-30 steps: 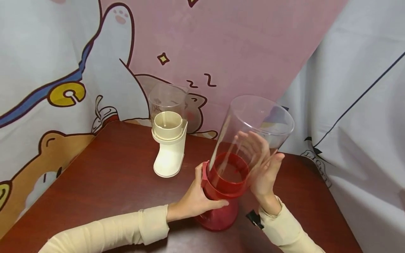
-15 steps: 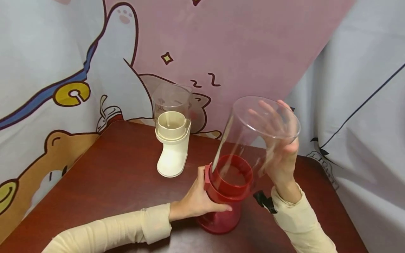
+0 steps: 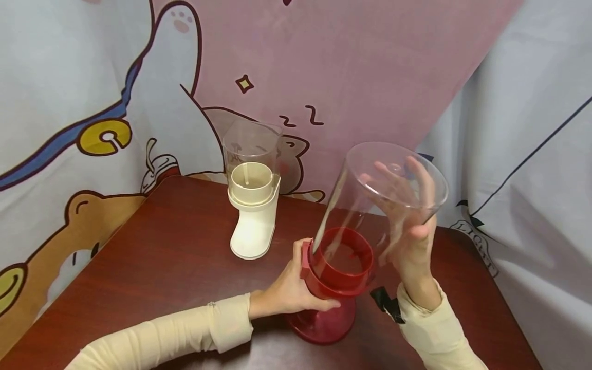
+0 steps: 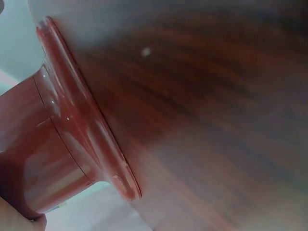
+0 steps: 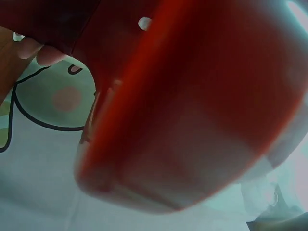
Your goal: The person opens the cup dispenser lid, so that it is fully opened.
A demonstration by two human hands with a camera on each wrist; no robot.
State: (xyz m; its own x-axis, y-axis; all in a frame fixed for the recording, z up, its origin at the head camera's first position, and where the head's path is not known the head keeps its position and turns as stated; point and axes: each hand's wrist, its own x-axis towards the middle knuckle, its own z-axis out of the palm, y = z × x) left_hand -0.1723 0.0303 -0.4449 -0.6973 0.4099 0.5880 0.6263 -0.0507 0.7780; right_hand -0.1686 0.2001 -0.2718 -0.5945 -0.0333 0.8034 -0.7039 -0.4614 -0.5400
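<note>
In the head view my left hand (image 3: 296,290) grips the red stand (image 3: 339,288) just below its collar, the thumb across the front. A wide clear cylinder (image 3: 344,205) sits over the ring at the top, leaning to the right. My right hand (image 3: 409,231) holds the cylinder's right side, its bent fingers seen through the clear wall. The left wrist view shows the stand's round foot (image 4: 89,120) close to the tabletop. A blurred red part (image 5: 192,110) fills most of the right wrist view, hiding the right hand; left fingertips (image 5: 43,54) show behind it.
A cream stand (image 3: 252,231) with a smaller clear container (image 3: 252,141) stands farther back, left of the red one. Dark wood tabletop (image 3: 185,257) lies beneath. Printed cloth (image 3: 351,67) hangs around the table. A black strap piece (image 3: 387,304) is at the right wrist.
My right hand has moved up and right along the cylinder, its fingers spreading and bending. My left hand keeps its grip. The red stand and cylinder shift slightly right in view.
</note>
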